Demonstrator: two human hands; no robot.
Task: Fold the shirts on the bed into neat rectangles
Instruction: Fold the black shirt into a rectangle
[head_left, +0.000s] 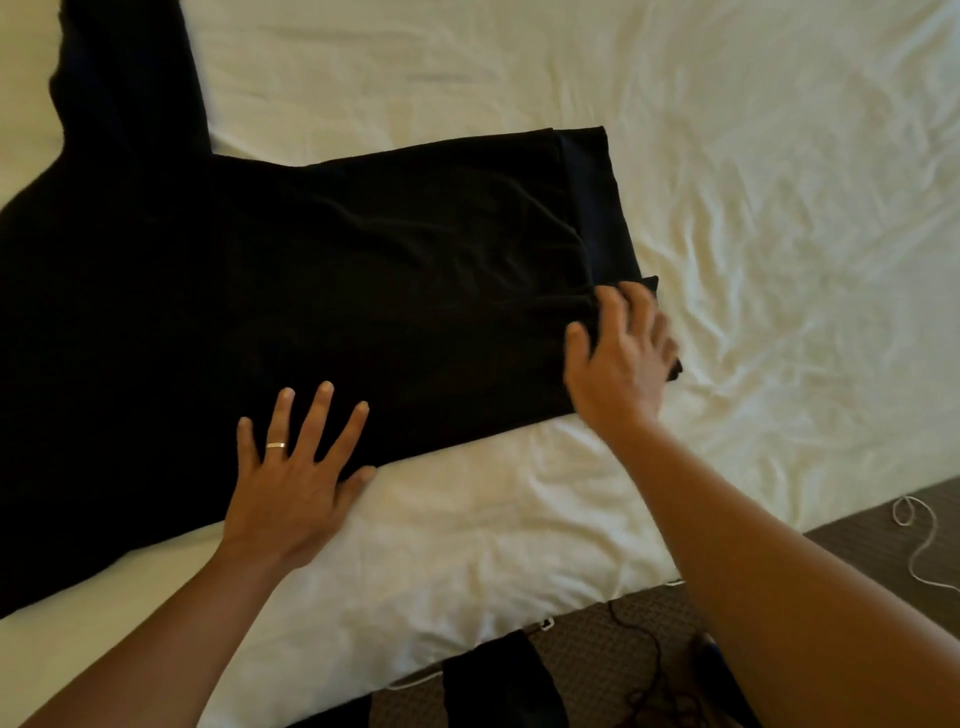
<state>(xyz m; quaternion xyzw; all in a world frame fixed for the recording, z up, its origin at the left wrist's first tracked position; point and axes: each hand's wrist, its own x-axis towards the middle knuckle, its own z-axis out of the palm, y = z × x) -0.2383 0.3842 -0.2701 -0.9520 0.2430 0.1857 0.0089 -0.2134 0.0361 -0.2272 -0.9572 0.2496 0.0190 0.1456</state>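
Shirt, black, lies flat on the bed, its long axis running left to right ahead of both hands, a sleeve reaching up at the far left. Left hand presses the near edge, fingers spread and straight. Right hand, nearer the hem end, rests there with fingers loosely open, gripping nothing discernible.

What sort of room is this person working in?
Probably a bedroom, perhaps a hotel room. A bed with a wrinkled white sheet fills the view, a black shirt lies spread on it, and patterned brown carpet shows past the bed's edge.
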